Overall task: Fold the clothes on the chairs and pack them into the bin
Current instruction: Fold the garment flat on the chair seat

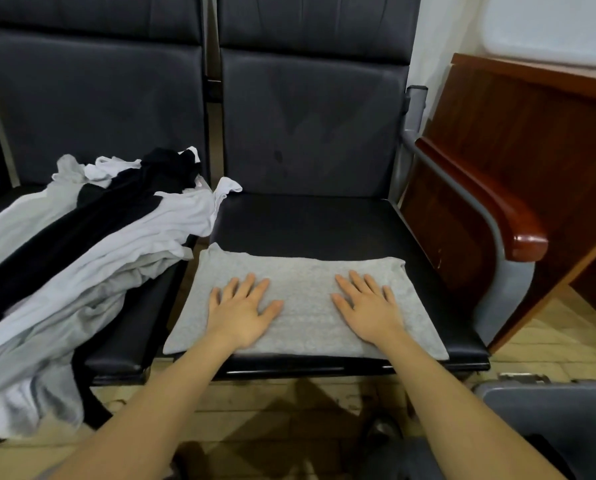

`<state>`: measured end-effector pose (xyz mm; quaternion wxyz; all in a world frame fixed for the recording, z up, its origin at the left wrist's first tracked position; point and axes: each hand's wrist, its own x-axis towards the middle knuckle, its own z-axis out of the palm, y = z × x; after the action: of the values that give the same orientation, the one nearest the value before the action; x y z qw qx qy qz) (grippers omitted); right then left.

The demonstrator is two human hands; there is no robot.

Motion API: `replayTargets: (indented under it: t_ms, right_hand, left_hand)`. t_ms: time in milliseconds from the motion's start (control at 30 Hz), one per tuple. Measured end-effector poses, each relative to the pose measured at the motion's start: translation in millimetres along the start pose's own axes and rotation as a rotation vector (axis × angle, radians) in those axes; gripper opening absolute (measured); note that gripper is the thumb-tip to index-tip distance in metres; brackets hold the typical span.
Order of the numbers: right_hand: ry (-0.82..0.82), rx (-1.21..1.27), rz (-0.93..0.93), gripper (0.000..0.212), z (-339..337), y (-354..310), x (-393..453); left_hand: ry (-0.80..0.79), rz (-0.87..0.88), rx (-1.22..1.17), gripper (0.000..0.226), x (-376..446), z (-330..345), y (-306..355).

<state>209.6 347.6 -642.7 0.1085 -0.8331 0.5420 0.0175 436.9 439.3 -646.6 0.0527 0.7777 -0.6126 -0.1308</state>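
Both my hands lie flat, fingers straight and spread, on a folded grey garment (pixel 303 306) on the seat of the right-hand chair (pixel 324 223). My left hand (pixel 242 310) presses the cloth toward its left half; my right hand (pixel 369 306) presses toward its right half. Neither grip closes on anything: palms down, fingers apart, nothing pinched.

The grey garment forms a smooth rectangle along the front edge of the seat, its near edge lying just at the seat's front lip and its left corners reaching to the seat's left edge. The back half of the black seat stays bare behind it.

On the neighbouring chair (pixel 92 98) to the left, a loose pile of clothes (pixel 82 254) in white, grey and black sprawls across the seat and spills over its front edge toward the floor (pixel 289 403). One white piece (pixel 227 187) from the pile laps over onto the back left corner of the right-hand seat.

A grey bin (pixel 549 417) stands on the floor at the lower right, just in front of the right-hand chair's front right corner; I cannot tell what it holds. A wooden armrest (pixel 490 209) caps the chair's right side, with a dark wooden desk (pixel 531 126) just beyond it against the wall.
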Motion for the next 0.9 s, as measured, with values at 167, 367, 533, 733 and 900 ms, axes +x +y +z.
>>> replayTargets:
  t_ms: [167,367,533,733,900]
  right_hand:
    - [-0.016,0.034,-0.005,0.056,-4,-2,-14]
    - [0.096,0.155,-0.027,0.049,-6,-39,-5]
    - [0.039,0.074,-0.076,0.052,10,-61,17]
    - [0.019,0.023,-0.067,0.055,11,-52,31]
    - [0.03,0.035,-0.044,0.054,10,-42,33]
  left_hand:
    - [0.059,0.029,-0.06,0.055,-17,-5,-7]
    - [0.184,0.056,-0.01,0.051,12,-7,-27]
    - [0.13,-0.031,-0.044,0.061,37,-5,-44]
    - [0.022,-0.279,-0.271,0.071,34,-9,-60]
    - [0.122,-0.232,-0.192,0.068,19,-13,-59]
